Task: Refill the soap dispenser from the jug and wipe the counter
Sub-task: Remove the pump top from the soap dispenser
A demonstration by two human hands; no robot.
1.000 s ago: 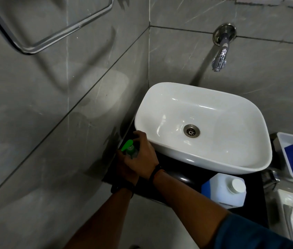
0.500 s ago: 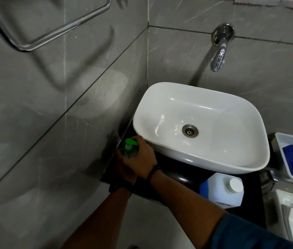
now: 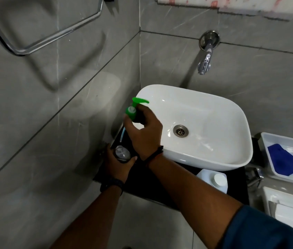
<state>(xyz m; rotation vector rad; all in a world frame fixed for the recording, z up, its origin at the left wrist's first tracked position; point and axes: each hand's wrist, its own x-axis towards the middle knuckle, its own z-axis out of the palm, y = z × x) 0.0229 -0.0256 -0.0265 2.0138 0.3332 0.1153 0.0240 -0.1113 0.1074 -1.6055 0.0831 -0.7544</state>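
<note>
We've got the soap bottle standing on the black bench in the corner, just left of the white sink, neck open. Our left hand is wrapped round its body. Our right hand is closed on the green pump, lifted clear above the bottle w/ its tube hanging down toward the neck. So step in hand: pump off, bottle ready for filling. Nothing poured yet, we judge.

Next move needs the pump parked somewhere, prob. on the bench or sink rim, then right hand to the jug, which sits capped at the bench's front edge under the sink's rim. Cap has to come off first. Neck looks narrow, so a slow pour; drips likely.

For the wipe: blue cloth lies in a white tray at far right, well apart from the bottle. Bench is small & dark. Grey tiled walls, a tap above the sink, a chrome rail upper left.
</note>
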